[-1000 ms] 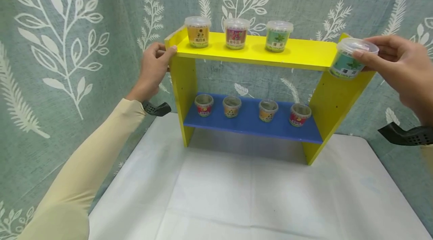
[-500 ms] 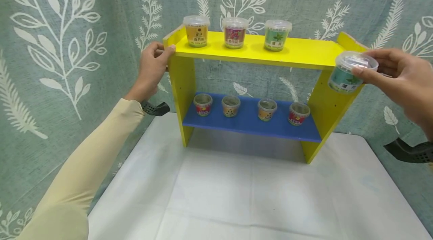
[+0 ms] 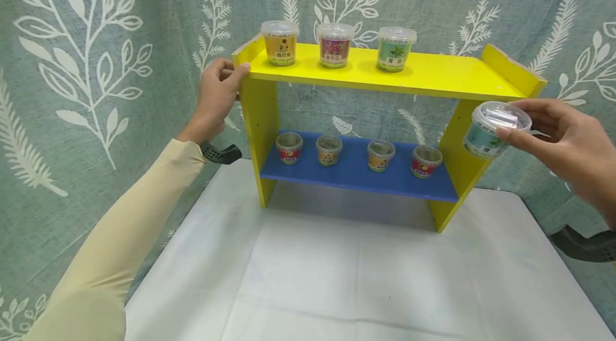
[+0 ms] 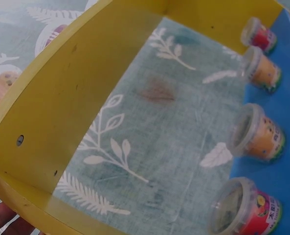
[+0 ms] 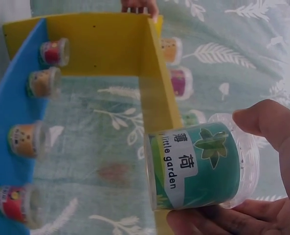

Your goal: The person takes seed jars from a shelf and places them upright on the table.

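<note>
My right hand [image 3: 563,143] pinches a green-labelled lidded cup [image 3: 491,130] by its rim, in the air just off the right end of the yellow shelf unit [image 3: 433,76]; the right wrist view shows the same green cup [image 5: 196,166] tilted on its side between thumb and fingers. My left hand [image 3: 218,92] grips the top left corner of the shelf. Three lidded cups stand on the top board: orange [image 3: 280,43], magenta [image 3: 335,46] and green [image 3: 396,49].
Several small cups [image 3: 380,155] stand in a row on the blue lower board [image 3: 356,175]; those same cups [image 4: 255,134] show in the left wrist view. The shelf stands on a white-covered table [image 3: 356,277]. A leaf-patterned curtain [image 3: 96,63] hangs behind and at both sides.
My right hand has carried the green cup downward, from the level of the top board to below it beside the right upright. The left hand has stayed on the corner.
</note>
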`<state>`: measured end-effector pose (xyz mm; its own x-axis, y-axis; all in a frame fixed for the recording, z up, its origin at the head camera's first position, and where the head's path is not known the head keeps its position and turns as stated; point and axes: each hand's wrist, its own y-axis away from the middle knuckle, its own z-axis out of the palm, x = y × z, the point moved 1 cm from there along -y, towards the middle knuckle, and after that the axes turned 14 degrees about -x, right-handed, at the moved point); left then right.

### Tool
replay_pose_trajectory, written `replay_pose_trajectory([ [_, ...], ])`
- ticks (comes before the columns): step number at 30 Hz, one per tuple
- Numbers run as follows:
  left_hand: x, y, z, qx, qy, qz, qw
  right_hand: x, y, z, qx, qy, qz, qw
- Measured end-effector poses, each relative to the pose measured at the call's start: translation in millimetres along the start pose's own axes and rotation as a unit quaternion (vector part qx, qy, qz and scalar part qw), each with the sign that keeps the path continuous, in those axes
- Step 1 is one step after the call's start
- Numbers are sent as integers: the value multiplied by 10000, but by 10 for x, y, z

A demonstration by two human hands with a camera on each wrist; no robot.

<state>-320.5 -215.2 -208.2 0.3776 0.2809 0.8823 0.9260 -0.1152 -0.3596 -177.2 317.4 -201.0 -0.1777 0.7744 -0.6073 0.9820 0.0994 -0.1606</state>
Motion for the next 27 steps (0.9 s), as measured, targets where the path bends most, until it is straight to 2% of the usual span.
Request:
replay_pose_trajectory([
  [20,-2,13,-8,-13,-39,-18,10000,215,217,347,-674,-374,-385,9963],
  [27,-6,7,-3,-23,29,13,10000,375,256,503,-886,-450,-583,9933],
])
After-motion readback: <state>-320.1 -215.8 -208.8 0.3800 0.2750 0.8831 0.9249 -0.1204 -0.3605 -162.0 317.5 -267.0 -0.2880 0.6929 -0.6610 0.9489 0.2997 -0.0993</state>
